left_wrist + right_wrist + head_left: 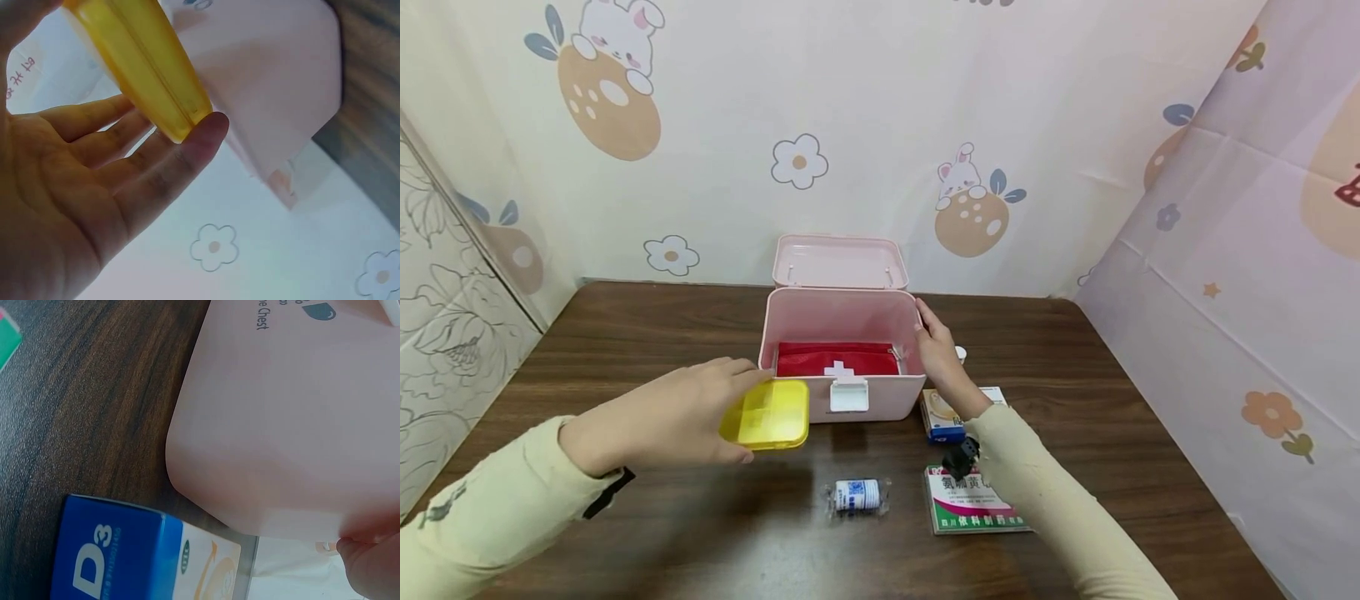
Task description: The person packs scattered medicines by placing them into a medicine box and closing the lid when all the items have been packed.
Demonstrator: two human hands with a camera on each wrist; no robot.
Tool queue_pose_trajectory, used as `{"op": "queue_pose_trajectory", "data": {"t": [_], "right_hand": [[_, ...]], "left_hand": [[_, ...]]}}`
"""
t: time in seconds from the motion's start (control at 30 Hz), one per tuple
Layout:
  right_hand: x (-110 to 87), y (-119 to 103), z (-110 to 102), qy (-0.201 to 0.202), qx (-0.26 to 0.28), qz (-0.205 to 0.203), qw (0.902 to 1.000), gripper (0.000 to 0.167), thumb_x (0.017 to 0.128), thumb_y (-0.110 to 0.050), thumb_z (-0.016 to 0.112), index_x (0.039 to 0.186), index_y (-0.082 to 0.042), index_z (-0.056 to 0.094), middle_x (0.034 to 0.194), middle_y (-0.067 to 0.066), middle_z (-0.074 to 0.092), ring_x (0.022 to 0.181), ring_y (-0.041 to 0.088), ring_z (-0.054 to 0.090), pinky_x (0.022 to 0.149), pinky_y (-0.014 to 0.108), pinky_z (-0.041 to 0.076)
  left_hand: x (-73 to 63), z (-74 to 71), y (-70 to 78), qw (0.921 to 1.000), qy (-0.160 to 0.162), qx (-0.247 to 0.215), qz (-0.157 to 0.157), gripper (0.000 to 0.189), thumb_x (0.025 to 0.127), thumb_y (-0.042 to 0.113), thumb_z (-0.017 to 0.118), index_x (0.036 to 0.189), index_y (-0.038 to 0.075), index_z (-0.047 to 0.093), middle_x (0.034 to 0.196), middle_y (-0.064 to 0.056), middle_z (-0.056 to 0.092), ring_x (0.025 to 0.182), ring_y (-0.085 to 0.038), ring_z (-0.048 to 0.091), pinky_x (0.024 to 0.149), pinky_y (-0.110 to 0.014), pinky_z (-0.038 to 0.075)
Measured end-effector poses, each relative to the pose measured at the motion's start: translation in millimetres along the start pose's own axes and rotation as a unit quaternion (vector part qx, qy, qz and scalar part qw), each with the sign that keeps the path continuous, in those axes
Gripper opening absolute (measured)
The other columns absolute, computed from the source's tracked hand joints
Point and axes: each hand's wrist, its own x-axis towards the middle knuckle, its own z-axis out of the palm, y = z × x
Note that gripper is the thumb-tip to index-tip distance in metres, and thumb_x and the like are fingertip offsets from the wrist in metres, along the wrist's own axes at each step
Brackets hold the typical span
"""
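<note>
My left hand [677, 417] holds a translucent yellow plastic case [778, 412] by its edges, between thumb and fingers. The case is just in front of the left front corner of a pink medicine chest [880, 402], whose lid [840, 262] stands raised at the back. Inside the chest lies a red zipped pouch [801, 360] with a white cross. My right hand [942, 358] rests against the chest's right wall near the rim, fingers fairly straight. One fingertip [372, 569] touches the pink wall in the right wrist view.
A wrapped white bottle or roll [856, 496] lies in front of the chest. Beside my right forearm are a blue-and-white D3 box [119, 550] and a green-and-white medicine box [973, 512]. A white round cap [961, 353] shows behind my right hand. Patterned cloth [865, 100] hangs behind the table.
</note>
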Motion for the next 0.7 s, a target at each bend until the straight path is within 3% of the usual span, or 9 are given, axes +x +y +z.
{"op": "queue_pose_trajectory", "data": {"t": [0.27, 0.43, 0.7], "right_hand": [[-0.1, -1.1, 0.6, 0.002, -0.002, -0.001, 1.0, 0.049, 0.104, -0.007, 0.03, 0.152, -0.007, 0.021, 0.156, 0.009, 0.021, 0.141, 0.021, 0.02, 0.112, 0.036, 0.024], [0.9, -0.5, 0.2, 0.001, 0.001, 0.001, 1.0, 0.049, 0.104, -0.008, 0.03, 0.152, -0.009, 0.02, 0.156, 0.007, 0.021, 0.141, 0.02, 0.021, 0.111, 0.037, 0.025], [2.0, 1.8, 0.3, -0.003, 0.001, 0.003, 1.0, 0.049, 0.104, -0.009, 0.029, 0.153, -0.01, 0.02, 0.156, 0.006, 0.02, 0.141, 0.02, 0.02, 0.112, 0.037, 0.023]], "left_hand": [[28.7, -24.0, -2.5, 1.0, -0.005, 0.005, 0.004, 0.079, 0.071, 0.035, 0.082, 0.133, -0.005, 0.05, 0.129, -0.02, 0.054, 0.112, -0.034, 0.055, 0.096, -0.049, 0.044], [54.5, -35.1, -9.4, 0.9999, -0.013, 0.002, 0.006, 0.079, 0.072, 0.034, 0.081, 0.133, -0.004, 0.05, 0.128, -0.02, 0.054, 0.108, -0.031, 0.055, 0.094, -0.046, 0.045], [95.9, -39.9, -25.3, 0.9971, -0.063, -0.039, -0.018, 0.072, 0.073, 0.028, 0.082, 0.132, 0.0, 0.051, 0.109, -0.011, 0.057, 0.091, -0.024, 0.051, 0.08, -0.036, 0.047]]}}
